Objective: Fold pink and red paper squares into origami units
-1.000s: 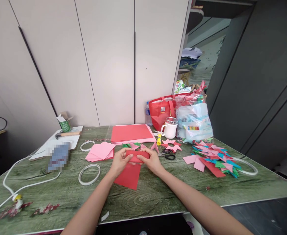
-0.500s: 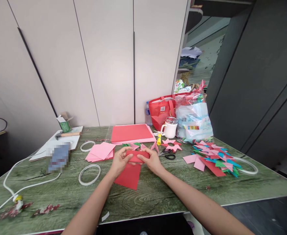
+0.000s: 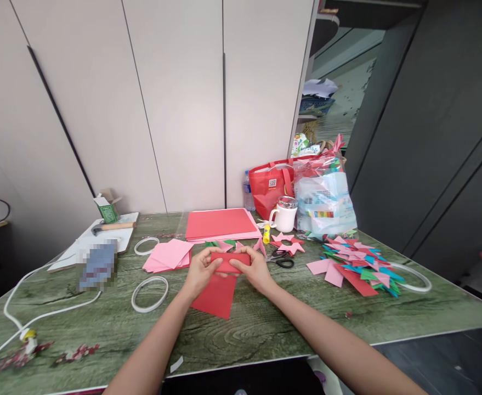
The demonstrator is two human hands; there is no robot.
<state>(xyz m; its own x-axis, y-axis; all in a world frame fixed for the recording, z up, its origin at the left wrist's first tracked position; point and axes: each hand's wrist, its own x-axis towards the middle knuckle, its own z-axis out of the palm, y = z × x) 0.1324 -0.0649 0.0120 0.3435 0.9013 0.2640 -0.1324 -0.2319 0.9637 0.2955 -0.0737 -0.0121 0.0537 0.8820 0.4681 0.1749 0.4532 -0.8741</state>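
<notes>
A small folded piece of red paper (image 3: 229, 263) is held up between both hands, a little above the table. My left hand (image 3: 202, 267) grips its left end, thumb on the near face and fingers behind. On its right end, my right hand (image 3: 254, 269) is closed in the same way. Beneath them a flat red sheet (image 3: 216, 299) lies on the table, its far part hidden by the hands. Just beyond the hands are folded pink and green paper pieces, partly covered. Black-handled scissors (image 3: 284, 262) rest right of my right hand, their blades partly hidden.
Pink squares (image 3: 169, 255) and tape rolls (image 3: 150, 294) lie left. Behind are red sheets (image 3: 222, 224), a glue stick (image 3: 266, 234), a white mug (image 3: 285, 215) and a star-shaped paper ring (image 3: 287, 243). Coloured folded pieces (image 3: 364, 263) pile up right. A hammer (image 3: 115, 225) lies far left.
Both hands keep hold of the folded red paper in nearly the same place. The whole view has shifted very slightly; nothing on the table has moved.
</notes>
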